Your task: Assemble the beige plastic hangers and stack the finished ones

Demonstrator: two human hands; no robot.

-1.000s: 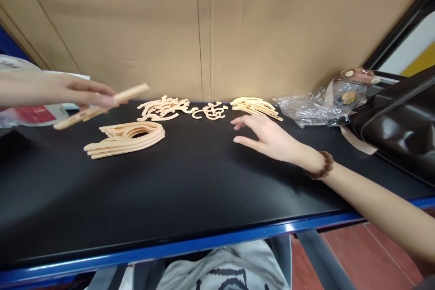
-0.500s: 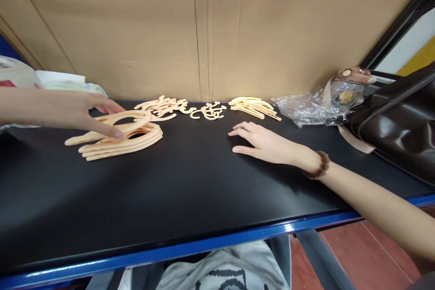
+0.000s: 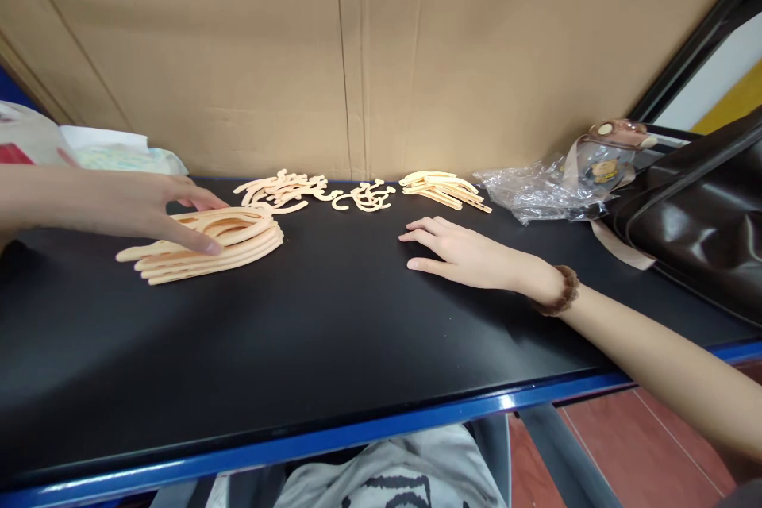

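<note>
At the left of the table, my left hand [image 3: 148, 202] lies over a stack of peach plastic clothes hangers [image 3: 255, 244]. Its thumb rests on the near side of the top hanger and its fingers curve over the far side, partly hidden. The hangers lie flat on one another, their rounded ends toward the right. My right hand [image 3: 458, 250], with a brown fuzzy band at the wrist, rests palm down on the black tabletop, fingers stretched out and holding nothing. Just beyond it lies a pile of straight peach bars [image 3: 446, 189].
Loose peach hooks lie at the back in a larger heap [image 3: 289, 189] and a smaller heap [image 3: 372, 197]. Clear plastic wrap [image 3: 536, 190], a transparent bottle [image 3: 604, 163] and a dark brown bag [image 3: 696, 206] crowd the right. White packages [image 3: 113, 147] stand at left, cardboard [image 3: 238, 55] behind.
The top hanger has come down onto the stack with my left hand, closing the gap beneath it. My right hand has stayed in place.
</note>
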